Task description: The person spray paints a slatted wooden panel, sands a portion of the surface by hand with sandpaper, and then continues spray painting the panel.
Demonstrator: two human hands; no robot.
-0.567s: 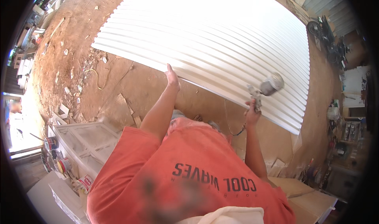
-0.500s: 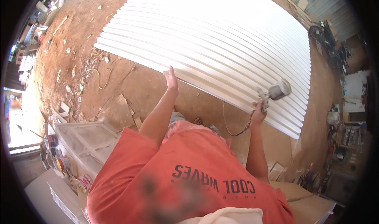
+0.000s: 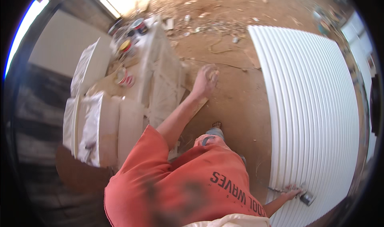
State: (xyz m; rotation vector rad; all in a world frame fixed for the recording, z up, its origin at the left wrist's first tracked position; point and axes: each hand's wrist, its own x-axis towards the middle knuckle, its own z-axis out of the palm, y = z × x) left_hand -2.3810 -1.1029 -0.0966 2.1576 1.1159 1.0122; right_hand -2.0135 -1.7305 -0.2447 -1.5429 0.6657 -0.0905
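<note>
Low at the right, my right hand grips a spray gun with a grey cup, held over the white ribbed panel. A hose seems to trail from its grip; the gun's finer parts are too small to make out. My left hand hangs in the air over the brown ground, its fingers curled and slightly blurred, with nothing visible in them. It is nearest to a dusty, pale framed piece on the left.
Paint cans and a yellow-lidded tin stand at the left. White box-like pieces are close by on that side. A thin cord crosses the ground, with scattered scraps farther off. A bare foot shows below me.
My view and body have turned left, so the panel now lies along my right side. The left fingers, stretched out before, are now curled. The spray gun stays in my right hand.
</note>
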